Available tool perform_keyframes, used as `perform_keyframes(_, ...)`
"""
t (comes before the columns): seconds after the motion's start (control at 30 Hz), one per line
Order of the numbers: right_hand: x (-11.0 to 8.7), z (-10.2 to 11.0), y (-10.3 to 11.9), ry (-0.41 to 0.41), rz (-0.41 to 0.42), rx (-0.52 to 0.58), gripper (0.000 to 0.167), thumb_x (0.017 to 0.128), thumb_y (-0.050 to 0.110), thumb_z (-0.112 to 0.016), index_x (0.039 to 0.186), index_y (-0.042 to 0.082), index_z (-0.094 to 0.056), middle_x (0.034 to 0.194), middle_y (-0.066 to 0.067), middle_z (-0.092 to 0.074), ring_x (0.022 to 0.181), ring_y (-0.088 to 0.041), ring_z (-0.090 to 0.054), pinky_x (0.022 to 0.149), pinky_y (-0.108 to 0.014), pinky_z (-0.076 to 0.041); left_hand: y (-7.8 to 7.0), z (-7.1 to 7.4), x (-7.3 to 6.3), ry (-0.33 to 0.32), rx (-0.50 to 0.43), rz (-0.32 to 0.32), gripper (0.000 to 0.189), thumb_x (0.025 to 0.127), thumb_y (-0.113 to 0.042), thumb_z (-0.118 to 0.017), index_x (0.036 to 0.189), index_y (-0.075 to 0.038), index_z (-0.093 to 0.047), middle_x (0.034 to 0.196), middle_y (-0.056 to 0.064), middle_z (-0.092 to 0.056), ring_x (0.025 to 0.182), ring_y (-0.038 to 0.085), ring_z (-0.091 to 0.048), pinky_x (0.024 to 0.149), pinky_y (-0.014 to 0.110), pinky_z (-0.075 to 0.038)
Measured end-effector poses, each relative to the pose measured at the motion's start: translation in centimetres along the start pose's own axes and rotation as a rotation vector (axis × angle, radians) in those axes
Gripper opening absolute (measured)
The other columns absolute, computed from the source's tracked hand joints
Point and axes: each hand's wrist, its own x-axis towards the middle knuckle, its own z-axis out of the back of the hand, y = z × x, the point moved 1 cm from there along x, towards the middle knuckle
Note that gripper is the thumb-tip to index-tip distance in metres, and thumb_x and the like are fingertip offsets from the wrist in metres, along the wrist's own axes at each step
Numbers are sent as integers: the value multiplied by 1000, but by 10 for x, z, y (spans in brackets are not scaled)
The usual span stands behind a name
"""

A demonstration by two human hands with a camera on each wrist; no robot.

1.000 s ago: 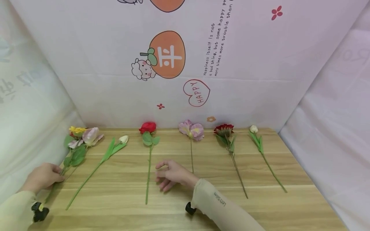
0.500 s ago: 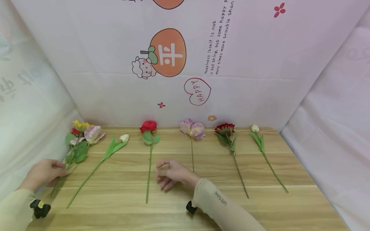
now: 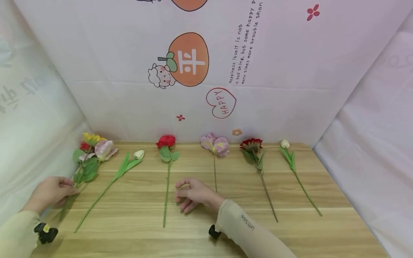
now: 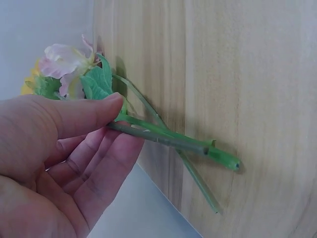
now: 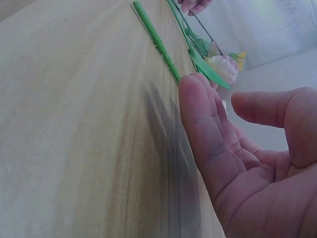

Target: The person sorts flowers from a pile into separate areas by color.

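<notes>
While my left grip (image 3: pixel 51 193) pinches stems (image 4: pixel 168 141) between thumb and fingers, the bunch (image 3: pixel 89 169) they belong to is at the worktop's (image 3: pixel 138 218) left end, well left of the red rose (image 3: pixel 166 141). Main relation: its long axis runs away from me, leaning rightward towards the rose's flower head; blooms, yellow (image 3: pixel 91 139) and pale pink (image 3: pixel 104 150), point far side beyond my fingers, stem ends towards me. Left grip much nearer; right grip (image 3: pixel 195 195) hangs across the rose, just right of its stem, slack, fingers loosely bent, holding nothing. A white tulip (image 3: pixel 120 169) lies left of the rose, between it and the bunch, slanting much the same way, touched by neither side. Left wrist view: a third stem (image 4: pixel 196 179) crosses beneath the pinched pair; whether it is also held, cannot tell. Nor can I tell if the bunch rests on the wood or is slightly raised. Against one second ago: bunch and left grip a little farther from me, slightly closer to the rose; right grip, rose and tulip practically unchanged.
</notes>
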Motion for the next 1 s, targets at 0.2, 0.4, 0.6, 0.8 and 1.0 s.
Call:
perform_keyframes(0.2,0,0,0,2,2,-2,31,102,13,-64,129,2,-54,95,-18,-72,63,-23,-69,60,-41,-63,-6,0,-1,-35,-3,-27,54,88,-22,-79,113,20,-57,89,11,-73,68,18,-66,58,32,-59)
perform_keyframes(0.4,-1,0,-1,3,4,2,31,101,13,-64,129,2,-54,95,-17,-72,63,-23,-69,60,-42,-63,-13,3,-2,-52,-19,-46,55,90,-16,-77,118,24,-52,91,13,-72,72,18,-67,61,32,-60)
perform_keyframes(0.6,-1,2,0,6,2,10,31,101,14,-64,129,2,-54,95,-18,-72,64,-24,-69,61,-42,-63,-20,3,-1,-77,-33,-70,55,91,-17,-77,120,23,-51,94,18,-70,76,22,-69,62,32,-61)
perform_keyframes(0.8,-2,2,1,4,0,11,32,101,14,-64,129,2,-55,96,-19,-72,64,-24,-69,62,-43,-63,-35,0,-2,-90,-66,-83,56,93,-16,-75,124,23,-50,97,19,-70,76,22,-70,63,33,-62)
perform_keyframes(1.0,-4,4,2,5,-1,9,32,101,14,-64,128,2,-54,96,-19,-72,63,-23,-69,61,-42,-63,-54,-7,-2,-65,-87,-98,60,94,-21,-76,127,21,-49,104,24,-68,79,26,-71,66,35,-62)
